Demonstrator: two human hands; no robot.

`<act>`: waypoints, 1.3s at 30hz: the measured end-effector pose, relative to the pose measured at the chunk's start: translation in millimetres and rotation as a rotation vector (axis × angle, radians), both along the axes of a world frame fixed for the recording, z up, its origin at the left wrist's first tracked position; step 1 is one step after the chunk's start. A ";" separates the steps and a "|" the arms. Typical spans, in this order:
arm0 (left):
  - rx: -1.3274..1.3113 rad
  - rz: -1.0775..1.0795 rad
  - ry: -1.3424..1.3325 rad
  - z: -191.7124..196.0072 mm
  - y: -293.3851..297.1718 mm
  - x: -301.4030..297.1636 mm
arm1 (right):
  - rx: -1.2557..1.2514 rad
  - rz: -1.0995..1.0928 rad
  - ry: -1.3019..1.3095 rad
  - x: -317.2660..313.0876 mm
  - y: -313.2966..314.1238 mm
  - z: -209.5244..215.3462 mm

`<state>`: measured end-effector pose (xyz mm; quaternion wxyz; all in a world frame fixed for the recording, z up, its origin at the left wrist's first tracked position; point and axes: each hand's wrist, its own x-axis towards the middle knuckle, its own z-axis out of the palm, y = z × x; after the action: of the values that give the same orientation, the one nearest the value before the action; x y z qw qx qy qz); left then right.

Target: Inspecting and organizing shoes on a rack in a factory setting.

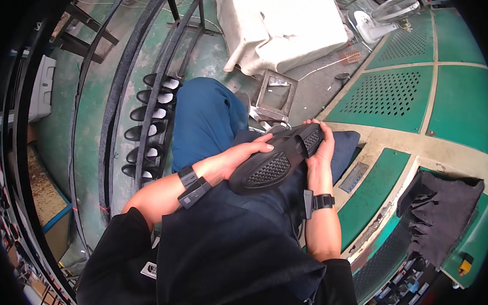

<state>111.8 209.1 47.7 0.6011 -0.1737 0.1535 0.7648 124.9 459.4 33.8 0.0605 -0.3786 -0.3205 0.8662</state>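
A black shoe (269, 170) lies across my lap, its textured sole turned up toward me and its heel pointing away to the right. My left hand (245, 154) grips it by the near left side, with the thumb along the sole's edge. Around the heel end, my right hand (322, 147) is closed, the thumb on the side and the fingertips over the far end. The shoe's upper faces down and is mostly hidden. Beneath it a dark apron (222, 251) covers my lap.
Several black shoes (140, 131) stand in a row on the left, beside dark rack rails (117, 99). Close on my right is a green machine housing (382, 99) with a dark cloth (445, 213). Ahead are a cloth-covered block (283, 27), a metal frame (277, 93) and a fan (386, 16).
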 end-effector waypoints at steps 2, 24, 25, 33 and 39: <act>0.001 0.002 0.013 0.7 -8.0 -1.9 | 0.007 -0.002 0.003 -2.0 -4.1 -1.0; -0.204 0.073 0.066 -3.2 -45.0 28.1 | 1.241 0.432 0.432 -28.0 -44.3 63.1; -0.220 0.065 0.061 -1.5 -43.2 25.7 | 1.245 0.428 0.439 -31.3 -41.3 57.8; -0.122 0.106 -0.059 83.3 19.8 -7.6 | 0.604 0.158 0.527 -52.8 -7.0 -10.5; -0.239 0.158 -0.104 118.8 41.8 -22.9 | 0.263 0.070 0.231 -58.6 -13.6 -9.0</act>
<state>88.9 251.0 166.5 0.5211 -0.2948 0.1980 0.7761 66.4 445.9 24.8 0.1157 -0.2542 -0.4349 0.8561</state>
